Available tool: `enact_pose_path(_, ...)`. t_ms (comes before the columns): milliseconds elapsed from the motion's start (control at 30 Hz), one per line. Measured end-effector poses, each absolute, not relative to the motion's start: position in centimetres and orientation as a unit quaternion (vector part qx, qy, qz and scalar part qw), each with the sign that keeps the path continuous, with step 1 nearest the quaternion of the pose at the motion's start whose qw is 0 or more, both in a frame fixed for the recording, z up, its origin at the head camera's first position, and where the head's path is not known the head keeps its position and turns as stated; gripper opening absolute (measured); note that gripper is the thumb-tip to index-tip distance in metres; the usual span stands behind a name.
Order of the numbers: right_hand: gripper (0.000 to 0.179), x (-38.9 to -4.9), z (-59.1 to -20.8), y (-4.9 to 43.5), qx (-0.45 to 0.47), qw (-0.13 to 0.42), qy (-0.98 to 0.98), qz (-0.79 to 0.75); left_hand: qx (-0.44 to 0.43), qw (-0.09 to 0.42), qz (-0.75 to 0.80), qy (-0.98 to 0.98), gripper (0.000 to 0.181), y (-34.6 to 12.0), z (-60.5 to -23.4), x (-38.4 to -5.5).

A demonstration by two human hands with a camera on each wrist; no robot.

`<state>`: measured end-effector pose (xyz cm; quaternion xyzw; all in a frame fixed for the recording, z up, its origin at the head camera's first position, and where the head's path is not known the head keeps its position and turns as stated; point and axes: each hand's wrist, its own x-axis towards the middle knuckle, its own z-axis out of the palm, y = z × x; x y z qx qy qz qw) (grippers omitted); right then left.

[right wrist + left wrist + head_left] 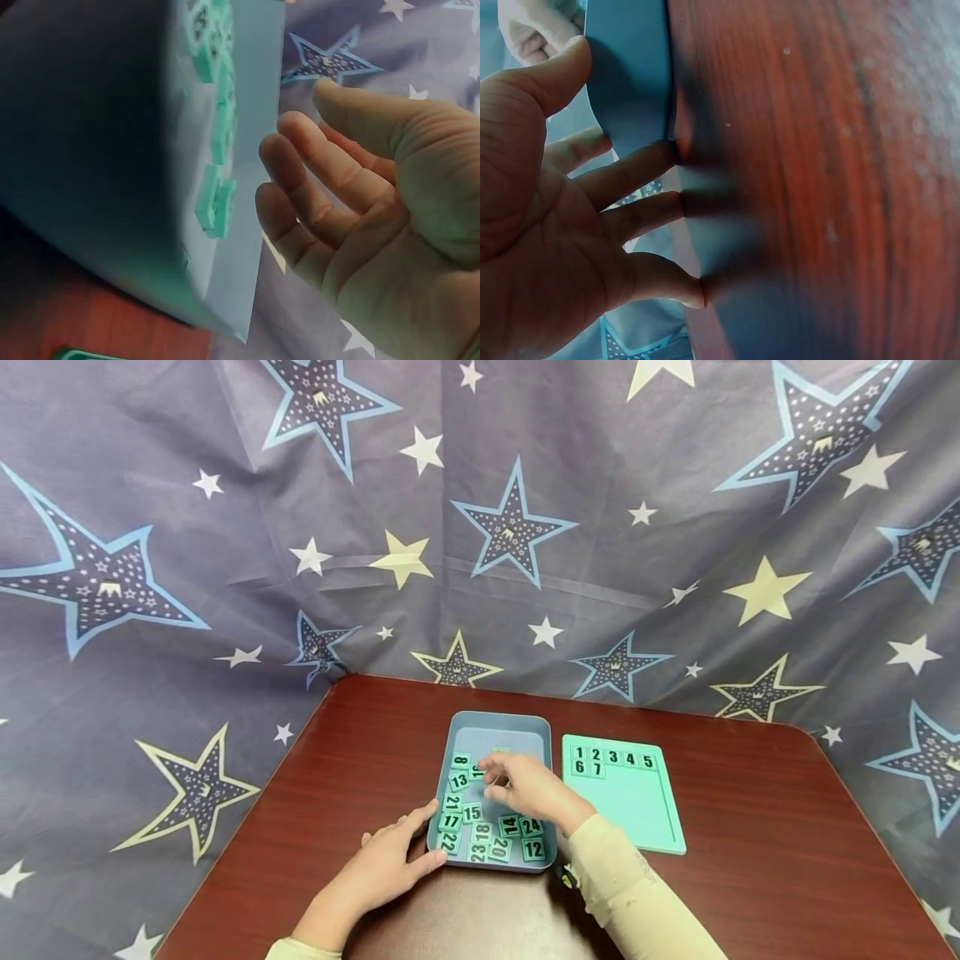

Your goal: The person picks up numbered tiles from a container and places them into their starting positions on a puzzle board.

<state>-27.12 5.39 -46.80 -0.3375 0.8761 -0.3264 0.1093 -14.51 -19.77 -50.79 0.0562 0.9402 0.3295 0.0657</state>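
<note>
A blue-grey tray point(498, 735) holds several green number tiles, among them a 15 tile point(472, 812) and a 12 tile point(533, 849). My left hand point(390, 864) is at the tray's front left side, its thumb at the rim; in the left wrist view its fingers are spread along the tray wall point(630, 67) and the tabletop. Over the middle of the tray is my right hand point(532, 785), fingers loosely bent. Nothing shows between its thumb and fingers in the right wrist view. Its fingertips partly hide a tile point(477, 772) in the head view.
Right of the tray lies a mint-green board point(630, 806), tiles 1 to 5 in its top row, 6 and 7 below. Both stand on a reddish-brown table point(375, 743). A star-patterned grey cloth point(420, 602) hangs behind the table. Something small and dark point(566, 877) sits by the right sleeve.
</note>
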Motion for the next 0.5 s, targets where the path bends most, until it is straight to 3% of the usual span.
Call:
enact_pose_path(233,0.033,-28.0,-46.4,4.3,-0.356,0.098,0.891,-0.264,0.058,0.062,0.327,0.941,0.078,-19.9,-50.8,-14.7)
enact_pose_path(500,0.040,-29.8,-46.6,0.6,-0.386,0.090,0.917,-0.039,0.061,0.068,0.329,0.940,0.078,-19.9,-51.0,-14.6)
